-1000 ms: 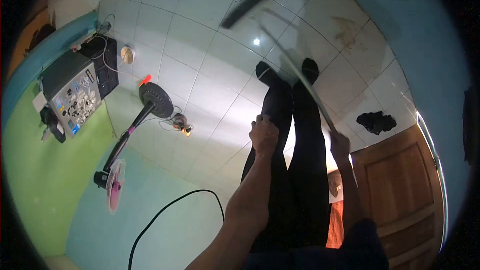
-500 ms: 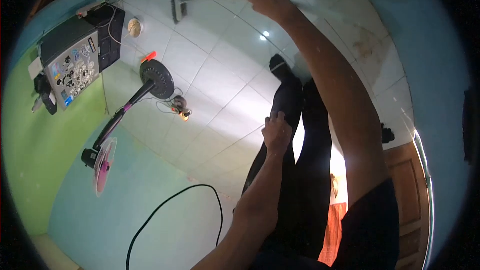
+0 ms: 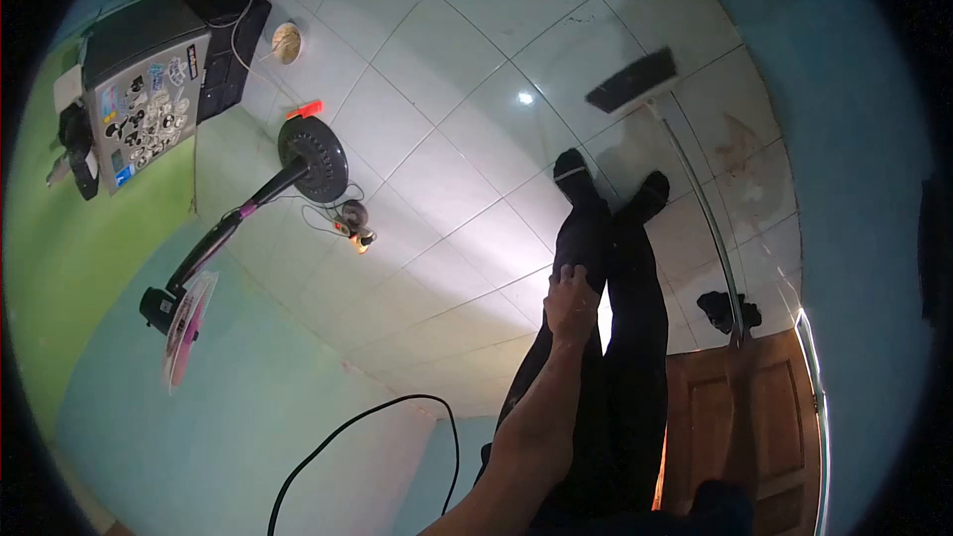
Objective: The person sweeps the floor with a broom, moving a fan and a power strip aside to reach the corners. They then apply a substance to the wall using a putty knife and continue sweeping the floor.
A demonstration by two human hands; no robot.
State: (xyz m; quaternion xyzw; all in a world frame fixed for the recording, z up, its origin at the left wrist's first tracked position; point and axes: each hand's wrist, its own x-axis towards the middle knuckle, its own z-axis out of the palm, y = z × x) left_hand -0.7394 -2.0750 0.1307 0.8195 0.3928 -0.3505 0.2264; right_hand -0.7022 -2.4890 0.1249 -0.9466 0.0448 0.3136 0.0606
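Observation:
A broom with a dark bristle head and a long thin handle is in my right hand, low at the right of the head view. That hand is dim and blurred, wrapped round the upper end of the handle. The bristle head lies on the tiled floor ahead of my feet, to the right. My left hand rests on my left knee, over the black trouser leg, with its fingers spread and nothing seen in them.
To the left stand a pedestal fan, a sticker-covered cabinet and a round tub. A small corded item lies near the fan base. Dark cloth lies by the wooden door. A black cable loops below.
My right hand has drawn back toward my body. The broom head has swung from the far left to the right, nearer my feet. My left hand stays on the knee.

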